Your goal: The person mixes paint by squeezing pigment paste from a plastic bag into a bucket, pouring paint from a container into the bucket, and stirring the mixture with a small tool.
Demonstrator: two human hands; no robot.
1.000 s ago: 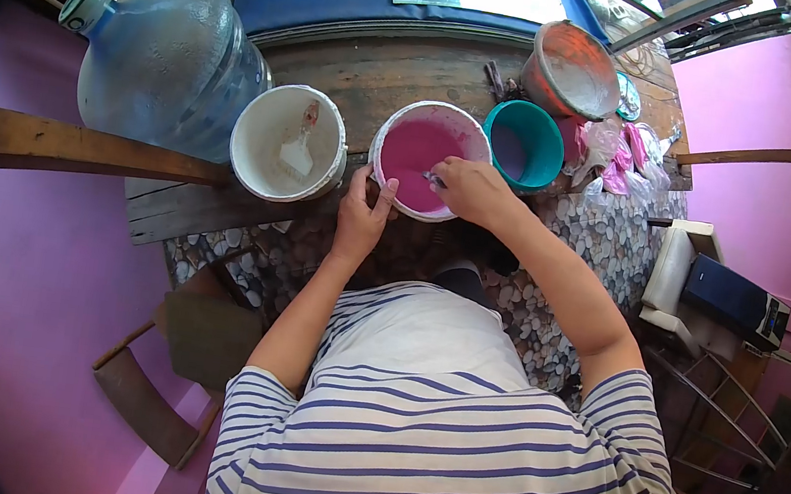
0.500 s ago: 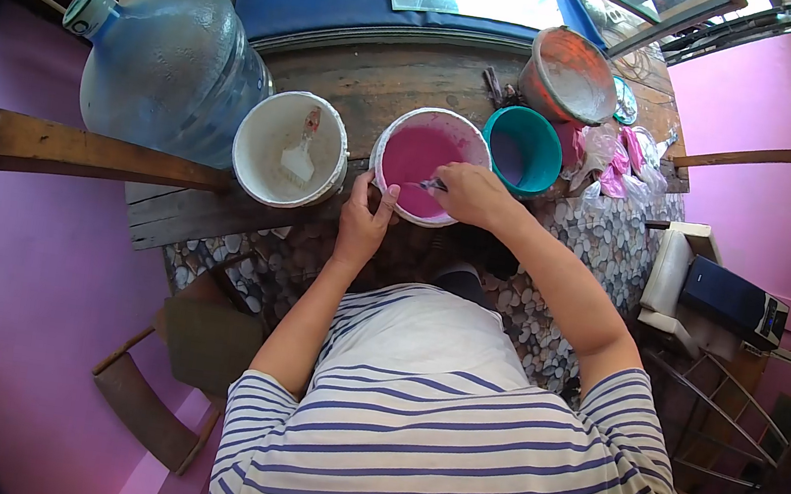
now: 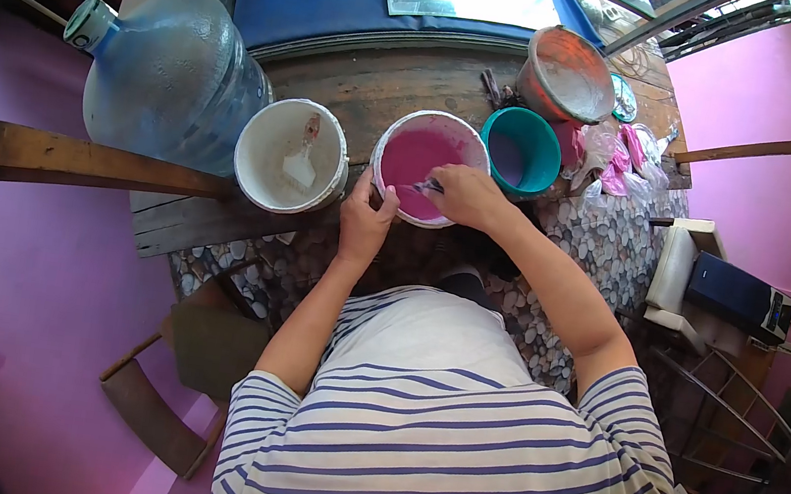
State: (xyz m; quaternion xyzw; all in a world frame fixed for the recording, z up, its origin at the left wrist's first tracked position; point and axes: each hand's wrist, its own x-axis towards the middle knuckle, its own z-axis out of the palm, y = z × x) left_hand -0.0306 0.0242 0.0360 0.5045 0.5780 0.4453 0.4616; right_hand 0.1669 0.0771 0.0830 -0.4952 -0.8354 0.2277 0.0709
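Observation:
A white bucket [image 3: 475, 148] with pink liquid [image 3: 414, 157] inside stands at the near edge of the wooden table. My left hand [image 3: 366, 220] grips its near left rim, thumb on one side and fingers on the other. Over the bucket's right side, my right hand [image 3: 463, 196] is closed on a thin utensil [image 3: 430, 187], whose far end reaches into the pink liquid; its exact shape is unclear. Left of it stands a second white bucket [image 3: 254, 182] holding a brush [image 3: 301, 167]. A teal bucket [image 3: 551, 146] touches close on the right.
A large clear water bottle [image 3: 173, 78] lies at the left of the table [image 3: 379, 65]. An orange basin [image 3: 568, 75] and plastic bags [image 3: 616, 166] are at the right. A chair [image 3: 158, 416] stands lower left, a dark box [image 3: 734, 295] at the right.
The utensil in my right hand has shifted within the pink liquid, and its angle differs. My left hand keeps its hold on the rim. The whole view has shifted slightly.

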